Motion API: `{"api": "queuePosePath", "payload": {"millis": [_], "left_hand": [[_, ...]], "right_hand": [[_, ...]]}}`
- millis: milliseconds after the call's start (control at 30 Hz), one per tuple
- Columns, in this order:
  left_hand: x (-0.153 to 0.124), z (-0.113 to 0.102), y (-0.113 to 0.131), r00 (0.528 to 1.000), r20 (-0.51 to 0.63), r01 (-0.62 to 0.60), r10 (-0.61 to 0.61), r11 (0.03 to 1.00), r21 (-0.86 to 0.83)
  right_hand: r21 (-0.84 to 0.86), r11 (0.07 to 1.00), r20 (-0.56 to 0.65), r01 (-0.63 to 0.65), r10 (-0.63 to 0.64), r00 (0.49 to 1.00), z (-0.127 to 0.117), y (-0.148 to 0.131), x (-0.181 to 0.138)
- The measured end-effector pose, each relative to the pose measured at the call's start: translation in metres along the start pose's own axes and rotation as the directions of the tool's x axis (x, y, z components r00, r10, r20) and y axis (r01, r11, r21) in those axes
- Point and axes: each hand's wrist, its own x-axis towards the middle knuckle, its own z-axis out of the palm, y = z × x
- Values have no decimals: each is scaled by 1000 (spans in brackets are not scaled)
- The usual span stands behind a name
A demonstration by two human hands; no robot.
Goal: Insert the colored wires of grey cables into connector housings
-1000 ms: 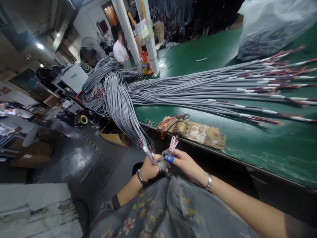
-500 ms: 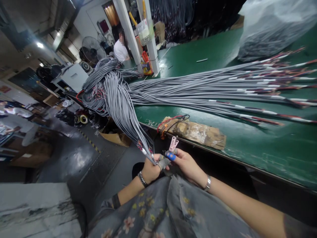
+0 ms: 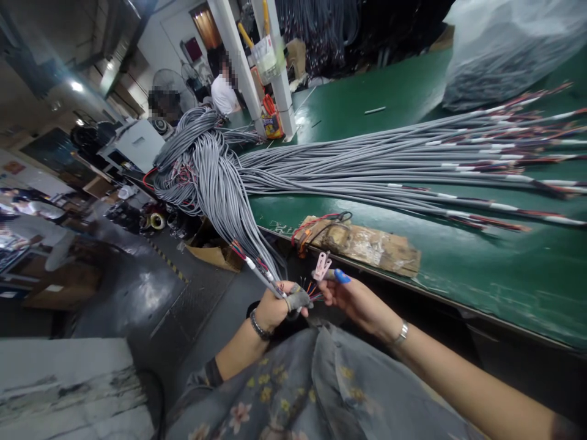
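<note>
My left hand (image 3: 277, 305) is closed around a grey cable (image 3: 261, 276), with a worn grey covering on its thumb. Thin coloured wires (image 3: 312, 291) fan out from the cable's end beyond that thumb. Just right of these wire tips is my right hand (image 3: 353, 299), its blue-wrapped thumb lifted away from its partly bent fingers. A pink clothespin (image 3: 322, 266) shows right at the right fingertips; I cannot tell whether they touch it. Several more grey cables (image 3: 229, 201) hang from the bench beside my left hand, some with stripped coloured ends.
Long grey cables (image 3: 348, 160) with stripped ends lie across the green bench (image 3: 495, 281). At its front edge is a worn wooden block (image 3: 380, 247) with wires. A plastic bag (image 3: 513, 55) stands at the back right. Behind a white post (image 3: 282, 79) is a person (image 3: 224, 93).
My right hand has drawn back to the right and its thumb has lifted. Coloured wires now show spread between the hands. My left hand has shifted slightly left, still gripping the cable.
</note>
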Motion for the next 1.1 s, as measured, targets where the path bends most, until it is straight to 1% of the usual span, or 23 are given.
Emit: {"api": "queuePosePath", "payload": {"millis": [100, 167, 233, 267, 333, 367, 400, 433, 533, 567, 633, 733, 867, 967, 1100], "left_hand": [[5, -3, 9, 995, 91, 43, -43, 999, 3], [8, -4, 14, 989, 133, 67, -68, 998, 11], [13, -4, 17, 981, 170, 92, -92, 996, 9], [15, -4, 18, 977, 184, 105, -105, 994, 6], [19, -3, 19, 973, 194, 127, -124, 992, -5], [20, -2, 19, 972, 195, 137, -132, 991, -12], [22, -1, 20, 971, 197, 144, -137, 989, -21], [23, -1, 21, 970, 199, 148, -139, 988, -31], [26, 1, 21, 967, 217, 147, -134, 988, -46], [27, 1, 21, 966, 223, 145, -132, 988, -45], [28, 0, 19, 964, 229, 146, -134, 988, -40], [28, 0, 16, 964, 225, 152, -141, 988, -30], [29, 0, 14, 962, 216, 172, -169, 985, 6], [27, 1, 16, 963, 209, 168, -169, 986, 23], [19, 2, 20, 974, 188, 120, -125, 992, 41]], "right_hand": [[-15, 1000, 16, 7, -6, 1000, 2, -7, 10], [-47, 998, 27, 42, -41, 999, 6, -11, 15], [-114, 985, -25, 132, -136, 990, 10, -13, 17], [-173, 967, -68, 187, -202, 977, 12, -13, 18], [-305, 913, -146, 272, -327, 933, 13, -11, 18], [-346, 892, -166, 289, -362, 917, 13, -10, 18], [-350, 890, -170, 291, -366, 915, 14, -9, 19], [-312, 909, -159, 277, -337, 928, 14, -8, 19], [-64, 984, -70, 164, -168, 983, 18, -7, 22], [12, 992, -46, 128, -127, 991, 20, -8, 22], [106, 990, -40, 93, -89, 995, 22, -8, 22], [164, 983, -84, 86, -73, 994, 25, -9, 22], [200, 976, -133, 89, -63, 989, 26, -8, 23], [212, 975, -110, 66, -43, 993, 26, -10, 22], [203, 979, -38, 6, 2, 999, 23, -13, 18]]}}
